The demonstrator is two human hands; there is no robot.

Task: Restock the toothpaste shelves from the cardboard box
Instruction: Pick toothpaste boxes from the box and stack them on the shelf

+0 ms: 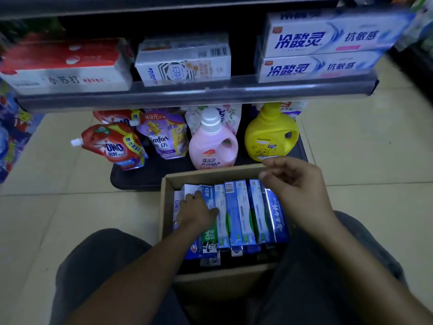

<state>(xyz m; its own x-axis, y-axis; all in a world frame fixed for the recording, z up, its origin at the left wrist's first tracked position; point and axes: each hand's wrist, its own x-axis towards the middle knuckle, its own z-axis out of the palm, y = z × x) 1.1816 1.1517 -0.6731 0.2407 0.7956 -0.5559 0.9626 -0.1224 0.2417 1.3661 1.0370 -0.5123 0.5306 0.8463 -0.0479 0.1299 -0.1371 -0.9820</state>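
Note:
An open cardboard box (164,207) stands on the floor between my knees. Several toothpaste cartons (241,212) stand on edge inside it, mostly blue and green. My left hand (196,211) reaches into the left part of the box, its fingers curled over a white and teal toothpaste carton (208,195) and the thumb on the other side. My right hand (297,186) hovers over the right end of the row with its fingers loosely apart and nothing in it. The toothpaste shelf (187,96) above holds red-white cartons (63,64), a white stack (182,62) and white-blue cartons (323,43).
On the bottom shelf, just beyond the box, stand a pink detergent bottle (212,146), a yellow bottle (271,134), a red pouch (114,146) and a purple pouch (164,137). Pale tiled floor (363,148) lies on both sides. A gap shows between the middle and right shelf stacks.

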